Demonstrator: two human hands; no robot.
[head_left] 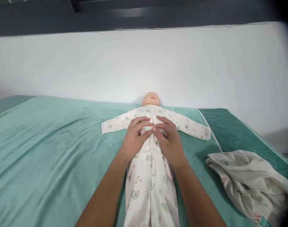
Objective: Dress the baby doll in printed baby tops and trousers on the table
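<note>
A baby doll [151, 99] lies on its back, its head toward the wall. It wears a white patterned baby sleepsuit [150, 176] with both sleeves spread out to the sides. My left hand [137, 135] and my right hand [167, 137] meet over the chest, at the front seam. The thumbs and index fingers of both hands pinch the sleepsuit's front edge there, with the other fingers resting on the cloth. Whatever small fastener may be between the fingertips is hidden.
A teal blanket [51, 151] covers the bed, with a darker green quilted cover [219, 126] at the right. A crumpled white printed cloth [250, 179] lies at the lower right. Behind the doll rises a white wall [110, 66], with a dark beam [144, 15] above.
</note>
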